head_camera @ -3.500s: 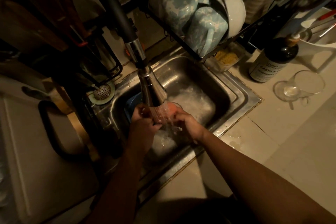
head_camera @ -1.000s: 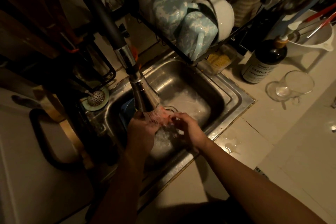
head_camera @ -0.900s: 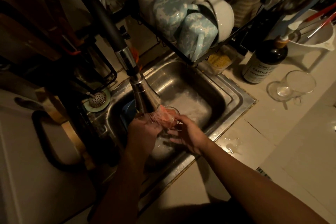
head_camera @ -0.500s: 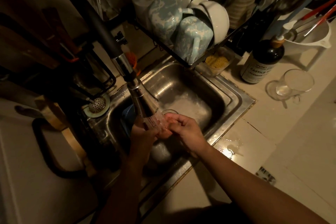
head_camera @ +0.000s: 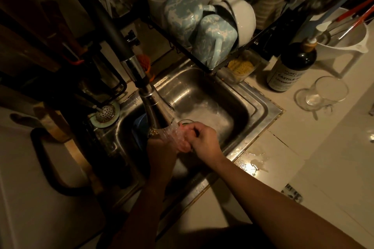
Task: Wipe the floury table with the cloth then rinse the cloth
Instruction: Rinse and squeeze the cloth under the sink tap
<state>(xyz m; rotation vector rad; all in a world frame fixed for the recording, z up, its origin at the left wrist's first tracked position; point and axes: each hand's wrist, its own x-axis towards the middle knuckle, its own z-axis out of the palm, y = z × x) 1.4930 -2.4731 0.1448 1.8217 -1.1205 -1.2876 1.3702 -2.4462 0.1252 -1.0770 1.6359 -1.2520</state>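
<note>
Over the steel sink (head_camera: 261, 107), both my hands hold a small pinkish cloth (head_camera: 182, 144) under water running from the pull-down faucet (head_camera: 153, 107). My right hand (head_camera: 204, 139) has its fingers curled round the right part of the cloth. My left hand (head_camera: 159, 151) grips it from below and to the left, partly in shadow. Most of the cloth is hidden between my hands and behind the spray.
A dish rack (head_camera: 204, 26) of mugs and bowls overhangs the sink's back edge. On the counter to the right stand a dark soap bottle (head_camera: 289, 68) and a clear glass (head_camera: 323, 93). A strainer plug (head_camera: 105, 113) lies left of the basin. A puddle (head_camera: 253, 163) wets the counter.
My hands have kept working the cloth under the stream: the right hand closed over it and shifted slightly up. The view has drifted a little.
</note>
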